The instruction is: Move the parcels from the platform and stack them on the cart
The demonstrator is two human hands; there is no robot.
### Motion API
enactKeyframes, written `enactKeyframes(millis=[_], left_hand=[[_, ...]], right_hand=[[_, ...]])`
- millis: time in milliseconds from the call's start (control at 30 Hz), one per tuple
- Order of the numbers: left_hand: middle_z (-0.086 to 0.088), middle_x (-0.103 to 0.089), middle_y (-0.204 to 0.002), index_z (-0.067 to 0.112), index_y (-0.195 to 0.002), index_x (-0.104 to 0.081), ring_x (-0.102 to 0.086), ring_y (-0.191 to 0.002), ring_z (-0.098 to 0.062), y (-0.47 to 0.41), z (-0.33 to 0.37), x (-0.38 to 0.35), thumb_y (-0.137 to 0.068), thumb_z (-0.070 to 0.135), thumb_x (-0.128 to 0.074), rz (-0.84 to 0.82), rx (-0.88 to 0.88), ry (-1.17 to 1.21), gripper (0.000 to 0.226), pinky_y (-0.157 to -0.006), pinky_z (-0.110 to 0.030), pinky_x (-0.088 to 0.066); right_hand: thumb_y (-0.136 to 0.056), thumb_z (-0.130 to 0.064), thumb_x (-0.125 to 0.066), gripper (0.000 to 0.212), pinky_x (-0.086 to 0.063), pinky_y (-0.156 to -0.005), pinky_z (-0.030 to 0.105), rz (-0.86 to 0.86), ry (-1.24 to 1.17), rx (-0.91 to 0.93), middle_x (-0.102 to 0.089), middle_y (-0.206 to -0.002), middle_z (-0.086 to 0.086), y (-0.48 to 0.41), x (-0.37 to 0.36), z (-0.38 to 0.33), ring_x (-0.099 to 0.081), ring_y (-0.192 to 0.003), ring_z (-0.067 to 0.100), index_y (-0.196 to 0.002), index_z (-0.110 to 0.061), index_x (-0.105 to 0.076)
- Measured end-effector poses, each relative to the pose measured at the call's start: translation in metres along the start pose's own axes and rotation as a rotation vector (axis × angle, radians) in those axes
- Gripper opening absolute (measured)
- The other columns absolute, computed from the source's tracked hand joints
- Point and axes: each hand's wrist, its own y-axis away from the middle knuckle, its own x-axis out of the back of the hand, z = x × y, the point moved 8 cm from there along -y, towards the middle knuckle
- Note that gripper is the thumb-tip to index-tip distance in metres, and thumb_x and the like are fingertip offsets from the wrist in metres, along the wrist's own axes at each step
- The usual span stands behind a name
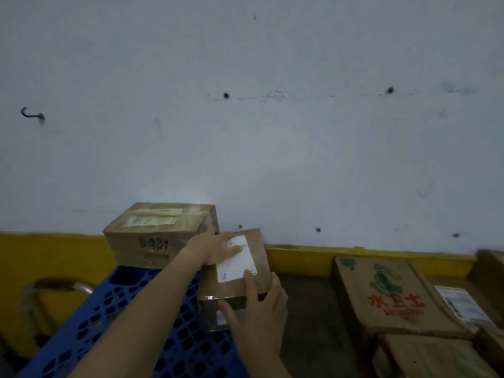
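Parcel (260, 264) lies at blue cart's (122, 309) right edge, larger box (152, 238) just behind.

Blue cart deck (109, 309): near half bare, free to pass. Far end blocked by big box (161, 236); small parcel (237, 271) at deck's right edge. Metal handle (54, 286) left of deck, cartons (387, 293) right.

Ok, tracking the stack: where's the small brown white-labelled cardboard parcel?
Head view, centre: the parcel, held by left hand and right hand at the blue lattice cart's right edge, beside the larger cardboard box.
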Motion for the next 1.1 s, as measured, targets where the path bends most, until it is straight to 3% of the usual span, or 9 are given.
enactKeyframes(millis=[200, 300, 600, 733, 767, 833, 900, 967, 1100], left_hand=[[-0.007, -0.058, -0.127, 0.017, -0.124, -0.055, -0.049, -0.121, -0.024, -0.019, 0.024, 0.022, -0.098, 0.048, -0.021, 0.298, -0.205, -0.407, 0.053, -0.11, -0.044, -0.024], [-0.006, -0.056, -0.13, 0.014, -0.126, -0.052, -0.049, -0.122, -0.022, -0.031, 0.019, 0.018, -0.1, 0.04, -0.021, 0.307, -0.175, -0.329, 0.048, -0.113, -0.045, -0.018], [-0.01, -0.046, -0.139, 0.01, -0.131, -0.044, -0.044, -0.126, -0.025, -0.067, 0.01, 0.021, -0.101, 0.032, -0.022, 0.293, -0.235, -0.184, 0.043, -0.106, -0.039, -0.029], [-0.008, -0.046, -0.139, 0.012, -0.131, -0.045, -0.044, -0.125, -0.022, -0.072, 0.008, 0.02, -0.1, 0.032, -0.022, 0.3, -0.253, -0.166, 0.043, -0.105, -0.04, -0.03], [-0.007, -0.046, -0.139, 0.012, -0.132, -0.045, -0.045, -0.125, -0.022, -0.073, 0.008, 0.02, -0.1, 0.032, -0.022, 0.298, -0.256, -0.165, 0.043, -0.105, -0.04, -0.031], [-0.007, -0.044, -0.141, 0.012, -0.135, -0.042, -0.043, -0.127, -0.022, -0.074, 0.008, 0.021, -0.1, 0.032, -0.021, 0.27, -0.244, -0.174, 0.044, -0.107, -0.041, -0.029], [-0.008, -0.042, -0.143, 0.012, -0.136, -0.039, -0.041, -0.13, -0.024, -0.073, 0.01, 0.02, -0.101, 0.032, -0.021, 0.242, -0.226, -0.213, 0.045, -0.109, -0.043, -0.027], [-0.009, -0.044, -0.142, 0.011, -0.136, -0.039, -0.041, -0.13, -0.025, -0.069, 0.013, 0.022, -0.101, 0.035, -0.024, 0.257, -0.203, -0.215, 0.046, -0.108, -0.042, -0.029], [-0.009, -0.056, -0.13, 0.012, -0.132, -0.047, -0.054, -0.115, -0.024, -0.043, 0.032, 0.04, -0.101, 0.036, -0.027, 0.358, -0.216, -0.194, 0.044, -0.096, -0.038, -0.044]], right_hand=[[-0.085, -0.07, -0.035, 0.074, -0.022, -0.11, 0.04, 0.119, 0.057, -0.062, 0.007, -0.155, 0.01, -0.022, -0.012, -0.022, -0.005, -0.141, 0.03, -0.146, -0.042, -0.004], [-0.085, -0.066, -0.042, 0.074, -0.026, -0.109, 0.043, 0.191, 0.053, -0.066, -0.003, -0.156, 0.016, -0.034, -0.013, -0.033, -0.012, -0.141, 0.033, -0.148, -0.037, -0.013], [-0.085, -0.066, -0.041, 0.075, -0.029, -0.105, 0.041, 0.23, 0.134, -0.106, -0.005, -0.155, 0.016, -0.07, -0.025, -0.044, -0.016, -0.14, 0.032, -0.148, -0.036, -0.014], [-0.057, -0.055, -0.082, 0.075, -0.054, -0.072, 0.047, 0.394, 0.193, -0.069, -0.055, -0.124, 0.03, -0.071, -0.01, -0.052, -0.06, -0.104, 0.043, -0.121, -0.02, -0.063], [-0.053, -0.052, -0.085, 0.074, -0.055, -0.067, 0.047, 0.407, 0.187, -0.063, -0.059, -0.119, 0.029, -0.07, -0.009, -0.053, -0.063, -0.098, 0.043, -0.116, -0.018, -0.067], [-0.063, -0.054, -0.078, 0.075, -0.051, -0.079, 0.049, 0.38, 0.129, -0.065, -0.05, -0.131, 0.03, -0.07, -0.013, -0.05, -0.056, -0.111, 0.044, -0.128, -0.021, -0.058], [-0.081, -0.063, -0.054, 0.078, -0.036, -0.101, 0.048, 0.27, 0.108, -0.084, -0.02, -0.151, 0.024, -0.075, -0.022, -0.044, -0.029, -0.135, 0.039, -0.146, -0.031, -0.027], [-0.085, -0.069, -0.036, 0.078, -0.022, -0.109, 0.043, 0.184, 0.105, -0.06, -0.002, -0.156, 0.016, -0.076, -0.024, -0.036, -0.013, -0.141, 0.031, -0.149, -0.037, -0.004], [-0.085, -0.069, -0.036, 0.079, -0.029, -0.104, 0.04, 0.203, 0.18, 0.111, -0.02, -0.154, 0.014, -0.065, 0.002, -0.035, -0.03, -0.135, 0.028, -0.149, -0.035, -0.005]])
